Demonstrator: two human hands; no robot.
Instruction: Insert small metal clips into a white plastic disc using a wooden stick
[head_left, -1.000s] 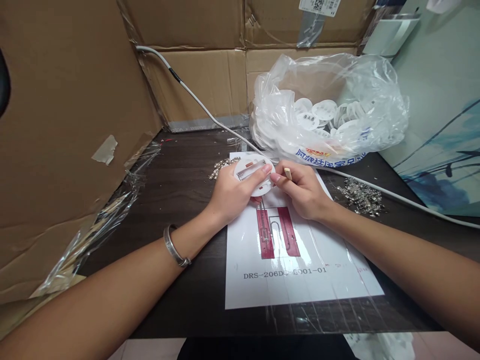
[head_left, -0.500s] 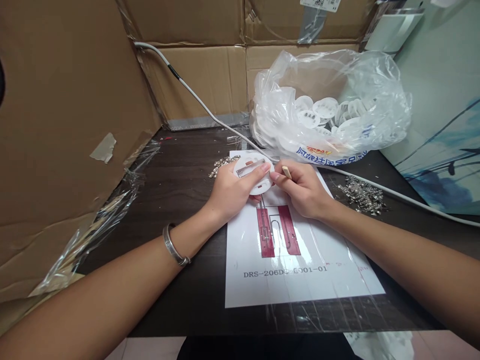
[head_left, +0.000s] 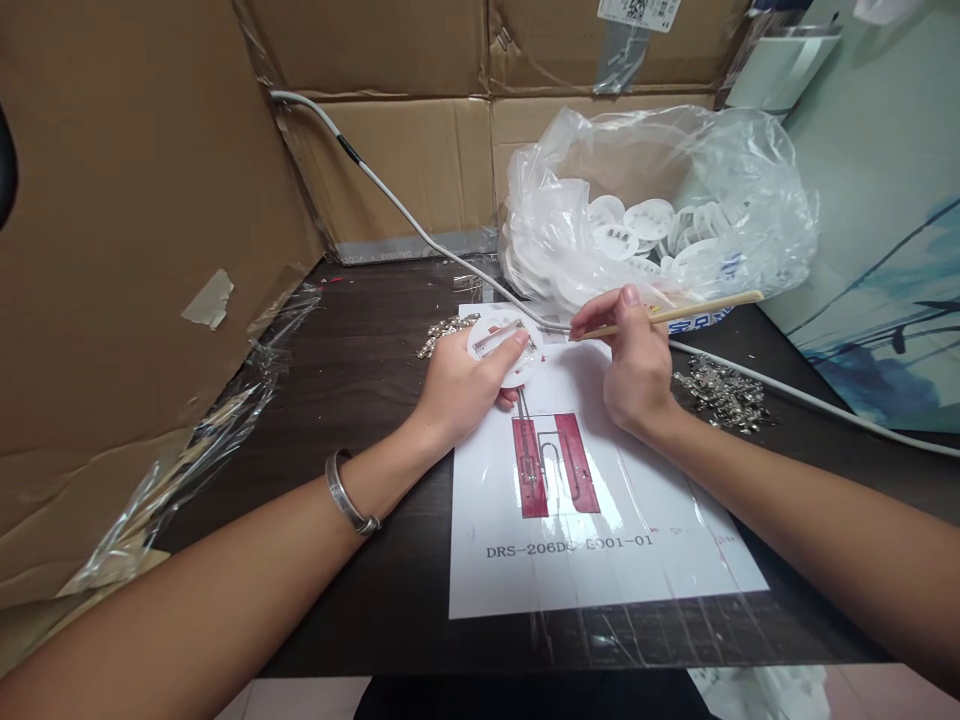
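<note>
Right hand (head_left: 637,368) swung clear of the white disc (head_left: 498,333), grip closed round a slim stick (head_left: 709,305); my left hand (head_left: 459,392) pinched the disc above the printed sheet (head_left: 615,575). Likely light, stiff; best held by the rim.

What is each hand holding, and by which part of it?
Left hand: the white disc, by its lower-left side. Right hand: the pale stick, along its left part.

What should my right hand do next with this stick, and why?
I'd probably bring the stick to the white disc: your left hand steadies it with a thumb across its face, and your right hand has the stick's tip beside the disc, apart from it.
</note>
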